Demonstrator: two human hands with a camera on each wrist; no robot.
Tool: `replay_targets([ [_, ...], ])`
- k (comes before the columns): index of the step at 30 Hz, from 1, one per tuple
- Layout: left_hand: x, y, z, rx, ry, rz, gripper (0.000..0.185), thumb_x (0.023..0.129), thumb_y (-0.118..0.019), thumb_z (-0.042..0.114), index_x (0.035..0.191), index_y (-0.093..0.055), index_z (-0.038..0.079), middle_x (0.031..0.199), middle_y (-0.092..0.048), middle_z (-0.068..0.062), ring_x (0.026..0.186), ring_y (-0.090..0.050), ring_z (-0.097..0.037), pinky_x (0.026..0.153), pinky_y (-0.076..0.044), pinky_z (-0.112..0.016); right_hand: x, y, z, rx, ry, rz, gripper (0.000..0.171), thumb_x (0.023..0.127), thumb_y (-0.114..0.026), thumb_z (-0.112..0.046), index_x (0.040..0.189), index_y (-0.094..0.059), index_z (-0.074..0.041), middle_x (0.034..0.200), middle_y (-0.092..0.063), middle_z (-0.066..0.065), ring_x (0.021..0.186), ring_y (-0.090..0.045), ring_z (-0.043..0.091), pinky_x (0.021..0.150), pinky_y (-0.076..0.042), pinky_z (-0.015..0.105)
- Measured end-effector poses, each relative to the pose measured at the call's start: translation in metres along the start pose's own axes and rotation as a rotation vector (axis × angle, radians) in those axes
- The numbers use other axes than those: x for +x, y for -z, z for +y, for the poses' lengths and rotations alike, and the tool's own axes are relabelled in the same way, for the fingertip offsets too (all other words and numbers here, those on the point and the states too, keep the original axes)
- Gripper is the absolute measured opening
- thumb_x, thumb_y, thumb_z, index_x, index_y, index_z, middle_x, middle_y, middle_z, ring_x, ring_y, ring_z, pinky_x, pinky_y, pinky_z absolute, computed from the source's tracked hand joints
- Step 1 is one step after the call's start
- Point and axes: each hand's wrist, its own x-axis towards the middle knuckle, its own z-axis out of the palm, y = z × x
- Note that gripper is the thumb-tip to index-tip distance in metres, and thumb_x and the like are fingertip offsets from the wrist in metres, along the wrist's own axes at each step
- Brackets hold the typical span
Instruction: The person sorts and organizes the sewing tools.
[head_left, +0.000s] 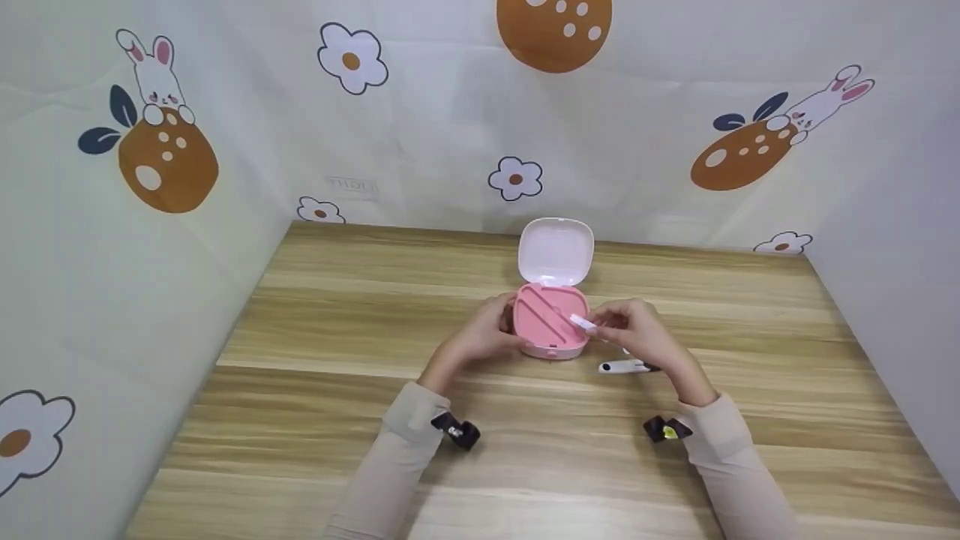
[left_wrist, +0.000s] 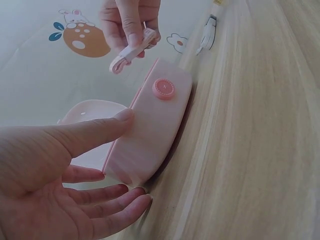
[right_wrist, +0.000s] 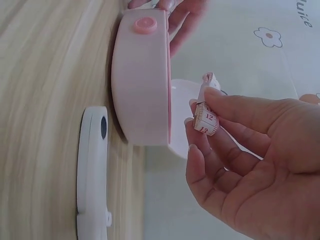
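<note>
Pink case (head_left: 551, 321), white tool (head_left: 624, 366), pale wood-grain table (head_left: 337, 360).

Your case (head_left: 551, 322) sits on the table (head_left: 315, 420) near its far middle, with its lid (head_left: 556, 251) standing open behind it toward the back wall (head_left: 450, 135). Your left hand (head_left: 487, 335) rests against the case's left side, fingers straight along its wall. Your right hand (head_left: 637, 330) is at the case's right edge, pinching a folded tape measure (head_left: 583, 324) just above the rim. A small tool (head_left: 622, 366) lies flat on the table just right of the case, under your right hand.
</note>
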Motion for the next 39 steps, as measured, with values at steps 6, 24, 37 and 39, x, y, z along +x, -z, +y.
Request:
replay_targets([
  [6,0.0,0.0,0.0,0.014,0.011,-0.001,0.081,0.086,-0.083,0.003,0.155,-0.041,-0.008,0.141,-0.056,-0.029,0.127,-0.057,-0.038,0.112,-0.051,-0.049,0.007,-0.01,-0.006,0.026,-0.014,-0.004,0.017,0.091,-0.073,0.006,0.106,-0.074,0.015,0.093,-0.075,0.028,0.076,-0.067,0.014,0.066,-0.056,0.016],
  [24,0.0,0.0,-0.003,0.0,-0.038,0.003,0.082,0.084,-0.084,0.002,0.153,-0.042,-0.012,0.134,-0.06,-0.03,0.127,-0.057,-0.041,0.115,-0.048,-0.051,0.029,-0.036,-0.015,0.014,-0.004,0.027,0.016,0.091,-0.073,0.008,0.105,-0.073,0.016,0.095,-0.075,0.029,0.077,-0.064,0.01,0.063,-0.052,0.012],
  [37,0.001,0.0,-0.002,-0.034,-0.038,-0.014,0.081,0.086,-0.082,0.0,0.153,-0.04,-0.013,0.139,-0.058,-0.032,0.127,-0.06,-0.04,0.113,-0.05,-0.048,0.04,-0.049,-0.022,-0.008,-0.002,0.03,0.016,0.089,-0.073,0.008,0.104,-0.075,0.015,0.09,-0.074,0.025,0.068,-0.058,0.006,0.058,-0.048,0.012],
  [39,0.001,0.001,-0.001,-0.022,-0.036,-0.011,0.081,0.086,-0.083,0.001,0.153,-0.04,-0.013,0.14,-0.057,-0.032,0.129,-0.058,-0.04,0.115,-0.048,-0.049,0.041,-0.05,-0.023,0.007,-0.011,0.026,0.017,0.089,-0.072,0.009,0.105,-0.074,0.015,0.091,-0.074,0.026,0.07,-0.059,0.007,0.057,-0.05,0.013],
])
